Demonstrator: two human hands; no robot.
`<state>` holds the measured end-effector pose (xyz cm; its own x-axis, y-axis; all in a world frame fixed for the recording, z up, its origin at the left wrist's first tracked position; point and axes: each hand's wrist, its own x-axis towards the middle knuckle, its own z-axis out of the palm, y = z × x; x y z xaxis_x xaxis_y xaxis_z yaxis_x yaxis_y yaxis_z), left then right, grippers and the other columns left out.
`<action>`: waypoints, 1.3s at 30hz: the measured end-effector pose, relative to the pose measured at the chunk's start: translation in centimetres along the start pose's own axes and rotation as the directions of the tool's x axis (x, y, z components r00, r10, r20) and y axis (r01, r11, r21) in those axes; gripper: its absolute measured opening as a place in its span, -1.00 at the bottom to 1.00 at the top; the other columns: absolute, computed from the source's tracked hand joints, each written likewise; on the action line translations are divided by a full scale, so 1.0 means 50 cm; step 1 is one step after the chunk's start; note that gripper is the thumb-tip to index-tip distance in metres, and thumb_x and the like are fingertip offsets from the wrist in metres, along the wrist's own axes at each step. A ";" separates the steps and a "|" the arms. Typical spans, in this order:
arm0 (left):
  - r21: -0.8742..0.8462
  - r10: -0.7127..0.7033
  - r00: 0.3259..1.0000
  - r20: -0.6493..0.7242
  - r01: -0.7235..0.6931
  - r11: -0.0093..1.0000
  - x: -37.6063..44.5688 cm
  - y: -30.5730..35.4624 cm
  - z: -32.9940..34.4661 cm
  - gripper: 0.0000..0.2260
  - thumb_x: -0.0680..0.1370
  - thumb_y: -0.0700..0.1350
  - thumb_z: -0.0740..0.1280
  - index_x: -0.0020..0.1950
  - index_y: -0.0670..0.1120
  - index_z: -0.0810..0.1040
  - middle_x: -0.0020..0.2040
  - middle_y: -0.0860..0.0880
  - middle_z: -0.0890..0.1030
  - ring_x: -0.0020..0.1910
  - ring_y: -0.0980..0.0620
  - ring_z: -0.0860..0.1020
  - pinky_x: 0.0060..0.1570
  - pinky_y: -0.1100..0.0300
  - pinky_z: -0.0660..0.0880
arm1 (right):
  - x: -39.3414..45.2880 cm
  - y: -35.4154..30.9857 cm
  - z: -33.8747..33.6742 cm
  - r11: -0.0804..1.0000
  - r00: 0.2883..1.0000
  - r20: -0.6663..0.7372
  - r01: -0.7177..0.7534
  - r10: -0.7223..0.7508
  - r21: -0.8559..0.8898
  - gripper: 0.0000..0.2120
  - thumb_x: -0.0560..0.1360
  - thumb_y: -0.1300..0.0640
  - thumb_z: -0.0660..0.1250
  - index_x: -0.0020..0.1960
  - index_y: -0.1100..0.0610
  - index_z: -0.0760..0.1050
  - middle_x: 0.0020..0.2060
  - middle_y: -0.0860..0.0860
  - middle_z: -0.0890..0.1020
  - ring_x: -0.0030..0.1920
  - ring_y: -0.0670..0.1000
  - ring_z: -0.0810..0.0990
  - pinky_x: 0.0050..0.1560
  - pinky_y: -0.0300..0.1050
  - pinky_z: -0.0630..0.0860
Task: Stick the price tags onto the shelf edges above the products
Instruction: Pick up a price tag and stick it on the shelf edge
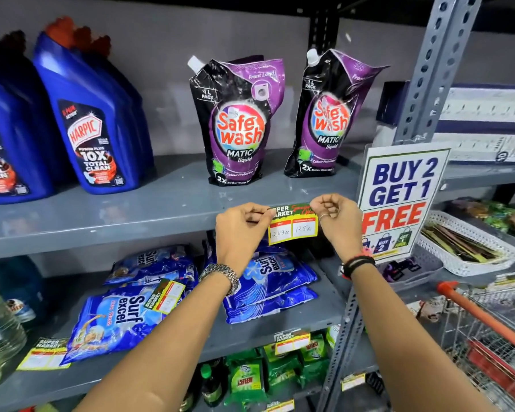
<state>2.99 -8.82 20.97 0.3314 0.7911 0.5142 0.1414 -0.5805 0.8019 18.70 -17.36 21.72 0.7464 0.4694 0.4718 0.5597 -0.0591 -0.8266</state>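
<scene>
Yellow-bordered price tag [293, 224], blue bottles [92, 120]

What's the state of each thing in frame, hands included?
left hand: pinching the tag's left end
right hand: pinching the tag's right end
price tag: held at the shelf edge, under the pouches
Safe Wash pouches: two, upright, capped
Harpic bottles: upright, capped
Surf Excel packs: lying flat, a loose tag on one
offer sign: hanging on the upright
white basket: filled
</scene>
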 end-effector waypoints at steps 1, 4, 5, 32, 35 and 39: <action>0.011 -0.003 1.000 -0.002 0.003 1.000 0.001 0.001 0.000 -0.84 0.41 0.10 0.44 -0.19 0.02 0.68 -0.41 0.10 0.67 -0.41 0.27 0.61 -0.35 0.49 0.50 | -0.002 -0.001 0.002 1.000 1.000 -0.017 0.002 -0.002 0.006 -0.79 0.42 0.34 0.32 -0.25 0.06 0.56 -0.40 -0.20 0.55 -0.42 -0.25 0.46 -0.35 -0.59 0.41; 0.058 -0.008 1.000 0.011 0.008 0.998 0.005 0.007 -0.002 -0.84 0.42 0.08 0.43 -0.20 0.00 0.67 -0.40 0.09 0.67 -0.41 0.23 0.62 -0.28 0.33 0.57 | -0.007 -0.003 0.010 1.000 0.997 -0.068 0.028 -0.028 -0.003 -0.83 0.42 0.31 0.33 -0.26 0.07 0.56 -0.43 -0.19 0.54 -0.46 -0.24 0.45 -0.37 -0.59 0.39; 0.071 -0.011 1.000 0.025 0.009 0.997 0.007 0.011 -0.004 -0.86 0.42 0.06 0.43 -0.21 0.00 0.66 -0.38 0.08 0.68 -0.40 0.20 0.64 -0.27 0.25 0.60 | -0.008 -0.004 0.011 0.999 0.996 -0.079 0.044 -0.046 -0.017 -0.83 0.42 0.30 0.34 -0.26 0.06 0.55 -0.42 -0.17 0.54 -0.44 -0.22 0.44 -0.36 -0.57 0.40; 0.404 0.259 0.896 0.361 -0.400 0.823 0.057 0.014 -0.044 -0.71 0.56 -0.05 0.28 0.28 0.05 0.53 0.30 0.08 0.56 0.30 0.09 0.50 0.25 0.03 0.50 | 0.042 0.006 -0.025 0.976 0.961 0.202 0.206 -0.190 -0.065 -0.74 0.48 0.37 0.27 0.11 0.20 0.61 0.10 0.11 0.66 0.16 0.00 0.59 0.15 -0.37 0.40; 0.391 0.287 0.903 0.319 -0.401 0.829 0.043 0.010 -0.037 -0.70 0.57 -0.13 0.24 0.30 0.03 0.51 0.31 0.06 0.55 0.31 0.07 0.50 0.26 0.03 0.49 | 0.030 0.006 -0.016 0.973 0.969 0.129 0.221 -0.212 -0.063 -0.71 0.49 0.40 0.22 0.11 0.20 0.60 0.13 0.13 0.65 0.19 0.02 0.57 0.25 -0.33 0.37; 0.231 0.410 0.908 0.082 -0.418 0.879 -0.027 -0.031 -0.066 -0.63 0.52 -0.29 0.20 0.26 0.02 0.53 0.08 0.01 0.68 -0.04 0.10 0.55 0.03 0.24 0.46 | -0.034 0.039 0.019 0.971 0.969 -0.066 0.236 -0.239 -0.047 -0.41 0.41 0.56 0.10 0.32 0.12 0.44 0.34 0.07 0.47 0.36 -0.04 0.38 0.38 -0.31 0.24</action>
<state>-0.74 -8.35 20.06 0.4354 0.4645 0.7711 0.2014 -0.8851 0.4195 18.17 -17.45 19.02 0.6130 0.4103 0.6752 0.7366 0.0121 -0.6762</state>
